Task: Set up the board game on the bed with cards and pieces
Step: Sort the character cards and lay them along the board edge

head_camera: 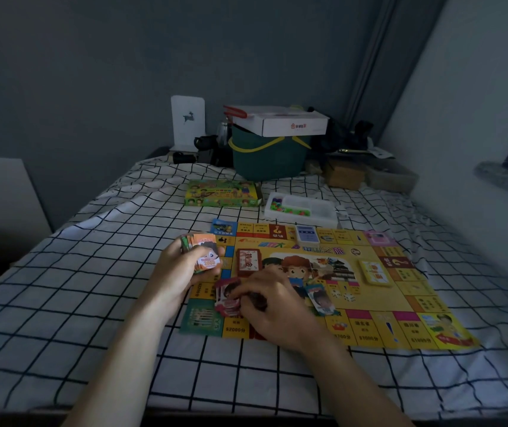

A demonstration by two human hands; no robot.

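A yellow game board (379, 306) lies flat on the checked bedsheet. My left hand (182, 269) grips a thick stack of play-money notes (205, 252) at the board's left edge. My right hand (274, 303) rests on the board with its fingers curled round a pink stack of notes (226, 295). A red card deck (248, 261) and a yellow card deck (376, 272) lie on the board. A blue note stack (320, 298) sits right of my right hand, with two white dice (343, 295) beside it.
The green game box (223, 193) and a white tray of coloured pieces (302, 208) lie behind the board. A green basket (266, 155) carrying a white carton stands at the bed's head, with clutter on either side. A wall runs along the right.
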